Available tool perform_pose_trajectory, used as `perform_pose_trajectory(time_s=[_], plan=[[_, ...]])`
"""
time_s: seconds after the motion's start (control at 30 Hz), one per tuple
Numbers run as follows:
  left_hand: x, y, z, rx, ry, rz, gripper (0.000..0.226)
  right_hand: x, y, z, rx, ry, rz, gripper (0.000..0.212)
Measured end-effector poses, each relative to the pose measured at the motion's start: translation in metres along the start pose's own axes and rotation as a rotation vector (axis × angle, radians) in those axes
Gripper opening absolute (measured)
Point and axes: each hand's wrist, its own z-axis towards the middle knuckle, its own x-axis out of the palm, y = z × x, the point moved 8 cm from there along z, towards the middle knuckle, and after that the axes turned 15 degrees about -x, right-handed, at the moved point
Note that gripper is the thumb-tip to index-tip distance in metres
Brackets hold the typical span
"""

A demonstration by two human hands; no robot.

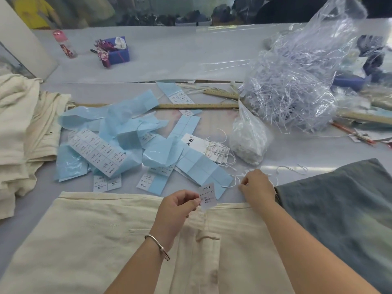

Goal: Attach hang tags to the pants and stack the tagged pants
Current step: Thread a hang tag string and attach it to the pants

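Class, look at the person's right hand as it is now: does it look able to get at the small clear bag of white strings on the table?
Probably yes. The right hand lies just before the small clear bag, and only loose white strings and bare table lie between; nothing tall blocks the way.

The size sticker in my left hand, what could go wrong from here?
1. The size sticker is pinched only at its edge by the left hand, so it could curl or land crooked.
2. The right hand is among loose white strings, which might tangle.
3. It could catch on blue backing paper nearby.
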Motion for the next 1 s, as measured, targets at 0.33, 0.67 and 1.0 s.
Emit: perform_pose_trajectory(time_s=[0.33,0.67,1.0], plan=[[-0.004,0.005,-0.006,-0.035,0.000,-0.098,0.019,-0.003,0.004,-0.003,-0.108,-0.087,0.341,0.018],[-0.032,0.007,-0.035,-0.030,-0.016,-0.209,0.028,0.026,0.035,0.012,-0.304,0.156,-0.050,0.009],[-0.048,0.016,-0.047,-0.040,-0.039,-0.253,0.013,-0.030,0.042,-0.004,-0.112,-0.177,0.779,0.018]])
